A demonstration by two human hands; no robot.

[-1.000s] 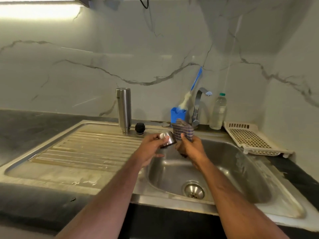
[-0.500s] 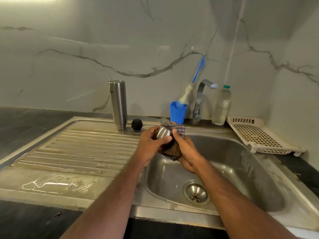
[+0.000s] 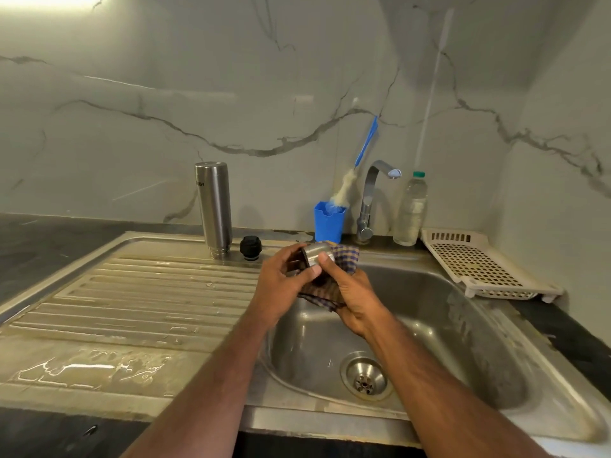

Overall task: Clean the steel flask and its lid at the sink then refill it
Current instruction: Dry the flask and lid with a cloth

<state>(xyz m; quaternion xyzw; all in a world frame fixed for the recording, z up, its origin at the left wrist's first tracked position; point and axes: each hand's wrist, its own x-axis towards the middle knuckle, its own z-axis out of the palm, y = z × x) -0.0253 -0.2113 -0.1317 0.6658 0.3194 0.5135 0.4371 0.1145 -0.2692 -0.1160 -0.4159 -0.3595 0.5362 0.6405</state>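
A steel flask (image 3: 214, 209) stands upside down at the back of the draining board, with a black stopper (image 3: 250, 246) beside it. Over the basin's left edge my left hand (image 3: 281, 285) grips the small steel lid cup (image 3: 316, 254). My right hand (image 3: 353, 299) holds a checked cloth (image 3: 347, 257) wrapped under and behind the cup, its thumb pressing on the cup's side. The cup's inside is hidden.
The steel sink (image 3: 463, 325) has a drain (image 3: 365, 378) and a tap (image 3: 372, 200) that is not running. A blue holder (image 3: 329, 223) with a bottle brush, a plastic water bottle (image 3: 411, 209) and a white rack (image 3: 479, 262) line the back. Water pools on the draining board (image 3: 99, 368).
My hands came together: the cloth, first held up apart from the cup, now wraps around it. The hands have turned the cup slightly.
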